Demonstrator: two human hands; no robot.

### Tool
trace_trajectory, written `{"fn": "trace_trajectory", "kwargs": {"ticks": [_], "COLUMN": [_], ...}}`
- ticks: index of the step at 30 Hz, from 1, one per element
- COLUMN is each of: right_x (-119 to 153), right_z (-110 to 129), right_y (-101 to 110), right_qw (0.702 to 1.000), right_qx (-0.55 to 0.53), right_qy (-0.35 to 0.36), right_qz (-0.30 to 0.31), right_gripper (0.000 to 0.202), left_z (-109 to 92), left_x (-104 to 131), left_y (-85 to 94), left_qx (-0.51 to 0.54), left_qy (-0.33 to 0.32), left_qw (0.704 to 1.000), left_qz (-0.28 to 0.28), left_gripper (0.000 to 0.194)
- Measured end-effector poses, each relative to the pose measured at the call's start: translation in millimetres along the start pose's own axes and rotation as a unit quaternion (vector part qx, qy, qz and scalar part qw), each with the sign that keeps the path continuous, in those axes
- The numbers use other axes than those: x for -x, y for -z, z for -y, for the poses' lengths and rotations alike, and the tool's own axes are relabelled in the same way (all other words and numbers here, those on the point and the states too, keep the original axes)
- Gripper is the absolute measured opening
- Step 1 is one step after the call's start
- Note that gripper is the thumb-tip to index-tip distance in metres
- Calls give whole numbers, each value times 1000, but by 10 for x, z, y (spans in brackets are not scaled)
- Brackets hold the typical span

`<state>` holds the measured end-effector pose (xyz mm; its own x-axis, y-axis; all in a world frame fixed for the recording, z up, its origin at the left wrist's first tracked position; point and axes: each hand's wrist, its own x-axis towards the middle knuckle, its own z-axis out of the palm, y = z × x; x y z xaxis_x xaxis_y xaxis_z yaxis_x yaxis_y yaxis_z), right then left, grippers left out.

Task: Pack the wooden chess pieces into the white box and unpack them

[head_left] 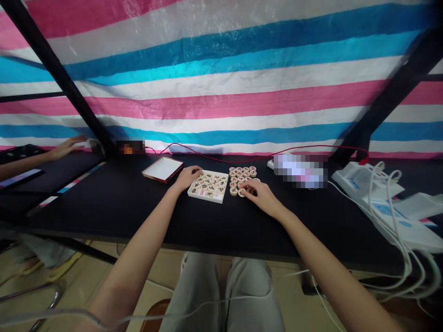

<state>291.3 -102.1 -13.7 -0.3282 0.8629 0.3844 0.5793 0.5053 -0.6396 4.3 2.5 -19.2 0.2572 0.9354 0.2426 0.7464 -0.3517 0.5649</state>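
Note:
A white square box [206, 198] lies on the table, holding several round xiangqi pieces [209, 185] with dark characters. My left hand [188, 178] holds the box at its far left corner, fingers curled over the rim. To the right of the box, more xiangqi pieces [242, 172] sit in close rows, most marked in red. Over the near right part of these rows is my right hand [259, 194], its thumb and fingers closed around a xiangqi piece [241, 192] at the near edge. The hand hides some of the pieces.
An open box lid [163, 169] lies left of my left hand. A blurred phone-like device [300, 170], a white power strip [384, 198] and cables are at the right. A red cord [221, 159] runs along the back. Another person's hand [69, 146] is at far left.

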Motion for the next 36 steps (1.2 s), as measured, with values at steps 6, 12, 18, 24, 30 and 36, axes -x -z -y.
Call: {"fn": "trace_trajectory", "kwargs": {"ticks": [6, 12, 18, 24, 30, 36], "right_x": [2, 1, 14, 40, 29, 38], "right_z": [8, 11, -10, 66, 66, 74], "right_y": [16, 20, 25, 81, 100, 106], "right_qw": [999, 998, 996, 989, 975, 968], "right_qx": [20, 40, 56, 130, 200, 231], "right_qy": [22, 38, 61, 69, 94, 99], "right_qz": [16, 31, 36, 31, 17, 11], "right_gripper": [9, 12, 12, 13, 15, 14], "left_z": [-37, -52, -14, 8, 1, 0], "left_x": [17, 17, 2, -3, -5, -4], "left_y": [19, 31, 9, 1, 7, 1], "left_qx": [-1, -5, -7, -9, -16, -12], "left_qy": [11, 9, 9, 5, 8, 4], "left_qw": [1000, 1000, 1000, 1000, 1000, 1000], "left_qz": [0, 1, -3, -1, 1, -1], "left_gripper": [32, 32, 33, 34, 33, 34]}}
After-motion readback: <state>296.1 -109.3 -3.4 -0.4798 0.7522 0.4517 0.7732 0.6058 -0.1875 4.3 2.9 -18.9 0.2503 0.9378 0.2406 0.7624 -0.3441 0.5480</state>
